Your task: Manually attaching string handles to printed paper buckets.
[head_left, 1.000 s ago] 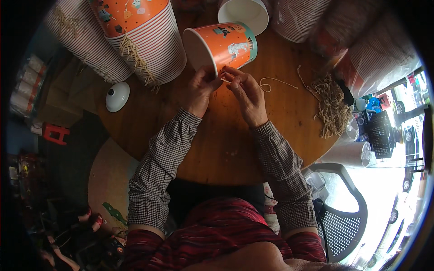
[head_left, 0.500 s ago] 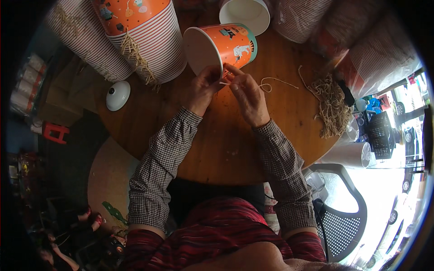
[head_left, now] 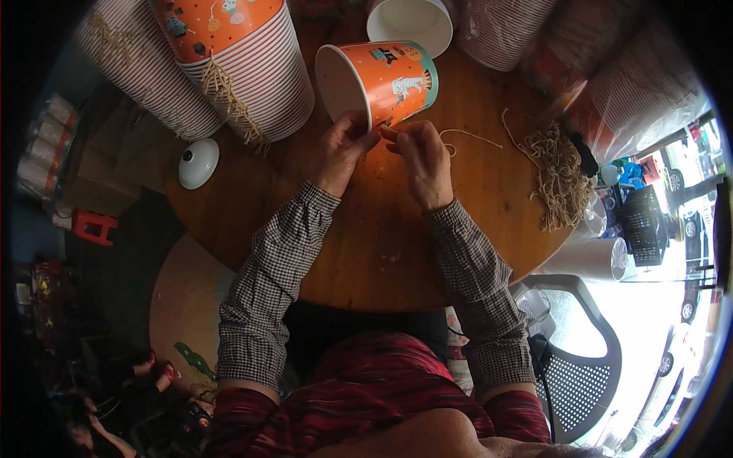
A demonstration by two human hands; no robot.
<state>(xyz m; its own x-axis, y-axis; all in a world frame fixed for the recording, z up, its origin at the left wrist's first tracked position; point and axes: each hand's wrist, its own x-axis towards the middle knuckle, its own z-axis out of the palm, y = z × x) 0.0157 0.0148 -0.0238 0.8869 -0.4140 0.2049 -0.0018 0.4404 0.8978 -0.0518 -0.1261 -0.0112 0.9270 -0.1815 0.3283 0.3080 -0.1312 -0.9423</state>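
Note:
An orange printed paper bucket (head_left: 397,85) lies on its side on the round wooden table, its open mouth turned to the left. My left hand (head_left: 343,155) is closed on the lower edge of its white rim, thumb toward the right. Close beside it, my right hand (head_left: 424,162) is closed in a pinch at the bucket's lower wall. A thin beige cord (head_left: 479,137) runs from behind the right hand across the table to the right. The piece between my fingertips is mostly hidden.
Tall stacks of nested paper buckets (head_left: 256,84) with cords hanging from them stand at the left. Another white-lined bucket (head_left: 408,27) lies behind. At right are a heap of beige cords (head_left: 561,179) and plastic-wrapped stacks (head_left: 641,99). A white lid (head_left: 198,164) lies near the left edge.
My right hand has turned and its fingers have curled in more. The light cord seen between my fingertips is now hidden. The bucket has shifted slightly to the right.

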